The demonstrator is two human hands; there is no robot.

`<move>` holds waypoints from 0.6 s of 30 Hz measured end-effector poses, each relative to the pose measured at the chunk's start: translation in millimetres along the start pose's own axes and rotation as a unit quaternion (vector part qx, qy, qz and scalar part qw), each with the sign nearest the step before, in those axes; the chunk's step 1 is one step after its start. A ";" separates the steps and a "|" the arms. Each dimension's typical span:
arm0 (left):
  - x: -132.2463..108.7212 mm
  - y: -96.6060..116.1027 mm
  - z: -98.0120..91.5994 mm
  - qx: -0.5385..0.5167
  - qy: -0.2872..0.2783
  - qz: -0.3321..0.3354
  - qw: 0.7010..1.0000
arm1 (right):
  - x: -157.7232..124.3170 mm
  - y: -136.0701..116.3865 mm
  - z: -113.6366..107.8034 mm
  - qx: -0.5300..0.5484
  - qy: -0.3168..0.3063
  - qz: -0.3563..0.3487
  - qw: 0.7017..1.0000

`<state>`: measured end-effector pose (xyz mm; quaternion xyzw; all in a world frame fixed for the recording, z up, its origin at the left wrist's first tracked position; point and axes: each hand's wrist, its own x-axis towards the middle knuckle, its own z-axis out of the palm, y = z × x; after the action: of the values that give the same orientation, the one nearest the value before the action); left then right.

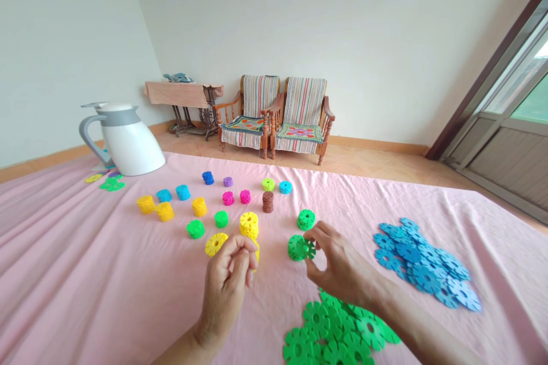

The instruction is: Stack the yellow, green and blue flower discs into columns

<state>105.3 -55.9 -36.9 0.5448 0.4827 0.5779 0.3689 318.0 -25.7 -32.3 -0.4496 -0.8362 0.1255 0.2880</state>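
My right hand (342,265) pinches a green notched plastic disc (309,249) between thumb and fingertips. That disc is at the right edge of a short green stack (295,246); whether they touch I cannot tell. Another green stack (306,219) stands just behind. My left hand (229,279) is closed, fingers curled against the thumb, and whatever may be inside is hidden. It partly covers a yellow stack (256,254) and a flat yellow disc pile (215,244). A taller yellow stack (249,224) rises behind it. Loose green discs (338,328) are heaped below my right wrist.
Blue discs (422,262) lie heaped at the right of the pink cloth (141,296). Several small coloured stacks, including a brown one (268,202), stand farther back. A white jug (131,142) stands at the left by a few loose discs (112,183). Two chairs (299,131) are beyond.
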 end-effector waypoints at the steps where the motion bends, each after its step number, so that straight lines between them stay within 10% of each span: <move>1: 0.0 0.2 0.0 0.000 0.000 0.000 1.000 | 4.7 3.1 3.2 -0.002 0.010 -0.003 1.000; 18: -0.9 2.7 1.2 -0.011 0.000 -0.012 1.000 | 19.5 5.3 10.7 -0.080 -0.046 -0.024 0.995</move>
<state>106.8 -57.2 -34.6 0.5350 0.4829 0.5783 0.3823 306.8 -6.1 -36.2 -0.4449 -0.8663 0.0718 0.2153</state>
